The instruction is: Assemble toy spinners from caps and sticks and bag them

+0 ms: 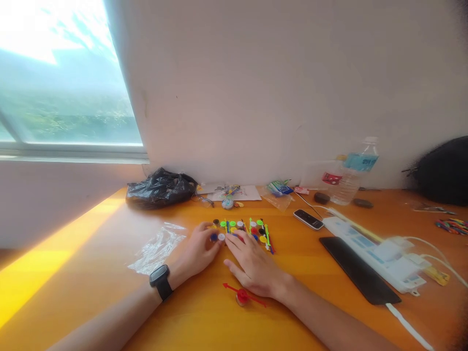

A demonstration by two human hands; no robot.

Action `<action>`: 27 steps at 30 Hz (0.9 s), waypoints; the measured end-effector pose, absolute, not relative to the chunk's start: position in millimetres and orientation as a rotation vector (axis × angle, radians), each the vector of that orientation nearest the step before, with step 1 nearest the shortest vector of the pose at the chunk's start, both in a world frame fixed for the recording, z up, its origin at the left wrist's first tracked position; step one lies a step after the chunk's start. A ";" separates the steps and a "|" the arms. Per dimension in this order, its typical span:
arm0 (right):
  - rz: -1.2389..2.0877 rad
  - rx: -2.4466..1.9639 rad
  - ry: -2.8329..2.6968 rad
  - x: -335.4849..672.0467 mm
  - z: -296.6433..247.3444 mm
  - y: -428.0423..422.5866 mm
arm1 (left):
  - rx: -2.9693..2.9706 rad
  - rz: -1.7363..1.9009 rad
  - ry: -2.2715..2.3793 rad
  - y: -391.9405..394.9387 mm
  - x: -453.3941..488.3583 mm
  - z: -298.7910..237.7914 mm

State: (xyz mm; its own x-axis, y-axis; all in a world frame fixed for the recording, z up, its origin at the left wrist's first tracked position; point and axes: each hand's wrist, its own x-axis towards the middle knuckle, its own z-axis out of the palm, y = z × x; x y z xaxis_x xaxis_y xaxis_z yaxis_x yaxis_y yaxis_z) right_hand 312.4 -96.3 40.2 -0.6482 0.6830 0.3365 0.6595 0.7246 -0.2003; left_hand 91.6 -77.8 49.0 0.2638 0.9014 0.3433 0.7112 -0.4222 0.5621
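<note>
The small coloured discs (239,225) and thin sticks (267,236) lie in one tight group mid-table, just before both hands, likely for easy reach. The left hand (199,249) touches a blue disc (213,237) with curled fingers; whether it pinches, I cannot tell. The right hand (253,264) lies flat and open, holding nothing, fingertips on the group. A red top (242,296) sits beside its wrist. A clear bag (157,248) lies left, a phone (309,219) right; neither blocks the hands

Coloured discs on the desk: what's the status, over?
Left hand at the discs, grip unclear. Right hand flat and open on them. Red spinner loose by the right wrist.
</note>
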 end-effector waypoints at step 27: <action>0.462 -0.947 -1.514 340.6 47.1 -77.3 | 2.603 0.771 0.818 -102.1 102.3 49.2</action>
State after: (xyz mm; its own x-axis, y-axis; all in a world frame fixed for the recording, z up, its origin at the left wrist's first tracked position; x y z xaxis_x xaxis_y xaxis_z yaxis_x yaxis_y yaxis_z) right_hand 340.6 -77.3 47.1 0.0645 0.7765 0.6269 0.2937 0.5856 -0.7556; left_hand 102.3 -102.1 49.2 0.6929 0.5995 0.4007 0.4354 -0.7908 0.4303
